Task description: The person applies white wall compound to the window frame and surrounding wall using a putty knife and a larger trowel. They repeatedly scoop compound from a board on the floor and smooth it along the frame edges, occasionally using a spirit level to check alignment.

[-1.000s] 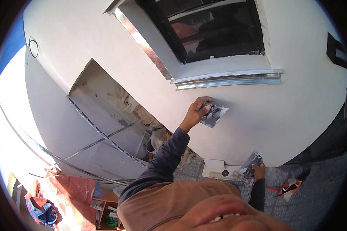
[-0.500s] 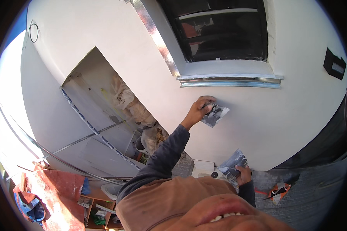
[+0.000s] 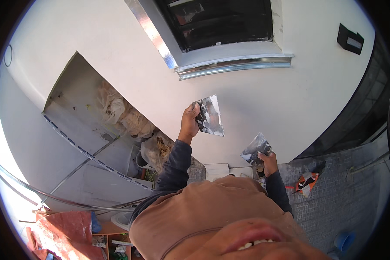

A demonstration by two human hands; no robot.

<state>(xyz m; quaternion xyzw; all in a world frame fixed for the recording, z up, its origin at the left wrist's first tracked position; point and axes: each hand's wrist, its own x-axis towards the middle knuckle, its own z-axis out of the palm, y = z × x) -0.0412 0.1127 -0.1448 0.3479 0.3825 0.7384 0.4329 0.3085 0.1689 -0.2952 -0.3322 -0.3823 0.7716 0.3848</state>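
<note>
My left hand [image 3: 189, 124] is closed on the edge of a wide putty knife [image 3: 210, 116]. Its flat metal blade is smeared with white and dark patches and stands raised in front of the white wall [image 3: 160, 89], below the window sill. I cannot tell whether the blade touches the wall. Lower and to the right, my right hand [image 3: 270, 164] grips a second wide putty knife [image 3: 256, 147], tilted, its blade streaked grey and white. The two blades are apart.
Above is a dark window [image 3: 221, 24] with a metal strip [image 3: 236, 66] under its sill. A recess at left holds plastic bags [image 3: 128, 117]. A black wall fixture [image 3: 350, 39] is at upper right, an orange-and-white bag [image 3: 307, 183] on the floor, and a blue bucket [image 3: 344, 241] at lower right.
The view has shifted. My left hand has moved left with its putty knife, turning the blade more upright. My right hand has raised the other putty knife closer to it.
</note>
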